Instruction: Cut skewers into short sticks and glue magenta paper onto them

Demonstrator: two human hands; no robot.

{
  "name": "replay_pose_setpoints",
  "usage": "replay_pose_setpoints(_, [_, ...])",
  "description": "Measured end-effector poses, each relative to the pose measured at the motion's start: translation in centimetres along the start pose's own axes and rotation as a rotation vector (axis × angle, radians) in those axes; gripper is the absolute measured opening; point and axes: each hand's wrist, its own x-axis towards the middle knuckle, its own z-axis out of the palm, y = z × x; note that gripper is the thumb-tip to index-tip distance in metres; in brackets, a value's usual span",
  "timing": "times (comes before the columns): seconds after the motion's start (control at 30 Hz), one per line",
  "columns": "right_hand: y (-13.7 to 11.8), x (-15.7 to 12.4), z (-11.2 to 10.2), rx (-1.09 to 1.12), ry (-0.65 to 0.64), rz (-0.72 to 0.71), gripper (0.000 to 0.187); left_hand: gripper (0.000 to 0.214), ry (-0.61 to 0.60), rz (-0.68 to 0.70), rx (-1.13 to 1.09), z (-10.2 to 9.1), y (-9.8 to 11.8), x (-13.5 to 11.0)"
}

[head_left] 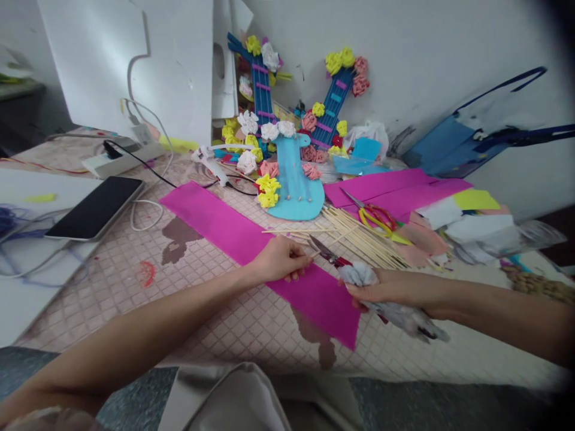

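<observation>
My left hand (279, 258) rests with curled fingers on a long magenta paper strip (224, 230) and pinches the end of a thin wooden stick (291, 231). My right hand (381, 288) is closed round a pair of red-handled scissors (327, 251), whose blades point toward the left hand, and also grips crumpled grey-white paper (404, 314). A bundle of wooden skewers (363, 236) lies just beyond both hands.
A light blue guitar-shaped cutout (294, 185) with paper flowers lies behind, and two blue ones lean on the wall. Yellow-handled scissors (377, 218) sit on magenta sheets (395, 188). A phone (94, 206), cables and a power strip (121, 158) are at left. Paper scraps pile up at right.
</observation>
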Motion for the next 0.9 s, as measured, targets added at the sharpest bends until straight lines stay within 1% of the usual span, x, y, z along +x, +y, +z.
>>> replay_pose_setpoints(0.07, [0.2, 0.0, 0.0, -0.025, 0.007, 0.016, 0.019, 0.026, 0.000, -0.009, -0.004, 0.4, -0.1, -0.1])
replay_pose_setpoints(0.13, [0.4, 0.0, 0.2, -0.016, -0.013, 0.061, 0.019, 0.025, 0.011, -0.020, -0.011, 0.6, -0.1, -0.1])
replay_pose_setpoints(0.23, [0.6, 0.0, 0.9, 0.006, -0.006, 0.059, 0.019, 0.023, 0.030, -0.025, 0.001, 0.7, -0.1, -0.2])
replay_pose_setpoints(0.33, [0.4, 0.0, 1.6, 0.031, 0.017, 0.049, 0.016, 0.026, 0.008, -0.012, 0.030, 0.5, 0.0, -0.2])
replay_pose_setpoints(0.4, [0.3, 0.1, 1.8, 0.035, 0.015, 0.068, 0.014, 0.029, -0.015, 0.001, 0.053, 0.4, -0.1, -0.3])
replay_pose_setpoints(0.63, [1.0, 1.1, 1.1, -0.011, 0.024, 0.119, 0.010, 0.028, -0.032, 0.023, 0.143, -0.1, 0.1, -0.4])
replay_pose_setpoints(0.73, [1.2, 1.2, 1.1, 0.012, 0.005, 0.152, 0.010, 0.027, -0.049, -0.004, 0.137, -0.3, 0.2, -0.5])
replay_pose_setpoints(0.83, [1.0, 1.2, 1.3, 0.058, -0.032, 0.147, 0.012, 0.030, -0.069, -0.028, 0.138, -0.3, 0.2, -0.5])
replay_pose_setpoints(0.9, [0.8, 1.1, 1.4, 0.057, -0.027, 0.149, 0.010, 0.030, -0.085, -0.041, 0.135, -0.3, 0.2, -0.5])
